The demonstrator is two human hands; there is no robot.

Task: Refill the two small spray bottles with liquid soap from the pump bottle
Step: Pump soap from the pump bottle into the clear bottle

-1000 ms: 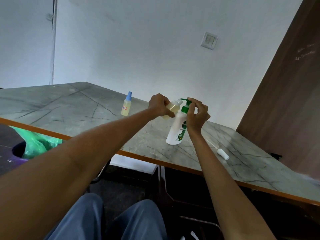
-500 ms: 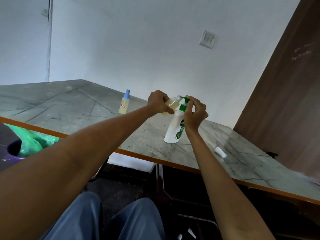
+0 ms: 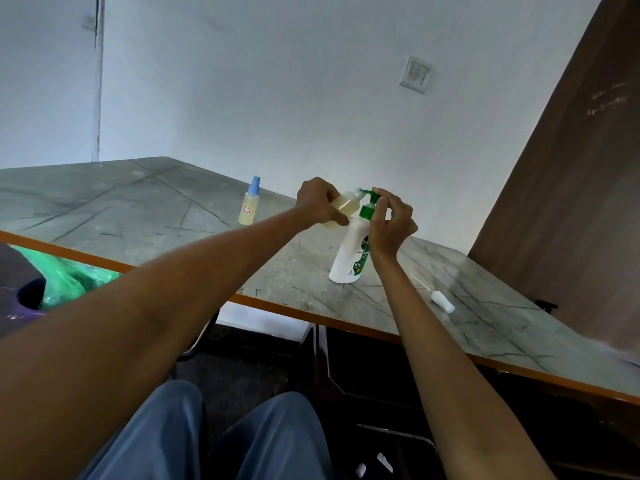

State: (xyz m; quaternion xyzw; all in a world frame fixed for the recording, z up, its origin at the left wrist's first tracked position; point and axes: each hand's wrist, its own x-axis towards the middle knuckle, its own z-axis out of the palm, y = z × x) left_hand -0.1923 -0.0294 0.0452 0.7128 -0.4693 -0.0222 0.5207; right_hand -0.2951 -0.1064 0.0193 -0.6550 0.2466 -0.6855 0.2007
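A white pump bottle [image 3: 348,254] with a green pump head stands on the marble-patterned table [image 3: 145,209]. My left hand [image 3: 317,202] grips an uncapped small bottle [image 3: 344,206] of yellowish liquid, tilted with its mouth at the green nozzle. My right hand [image 3: 391,221] has its fingers curled over the green pump head. A second small spray bottle [image 3: 250,202] with a blue cap stands upright on the table to the left. A white spray cap [image 3: 440,300] with its thin tube lies on the table to the right.
The table has an orange front edge. A bin lined with a green bag [image 3: 59,278] sits low at the left. A brown wooden panel [image 3: 568,188] rises at the right. My legs in blue trousers are below the table edge.
The view has shifted slightly. Both hands stay at the pump bottle's head, the small bottle still held to the nozzle.
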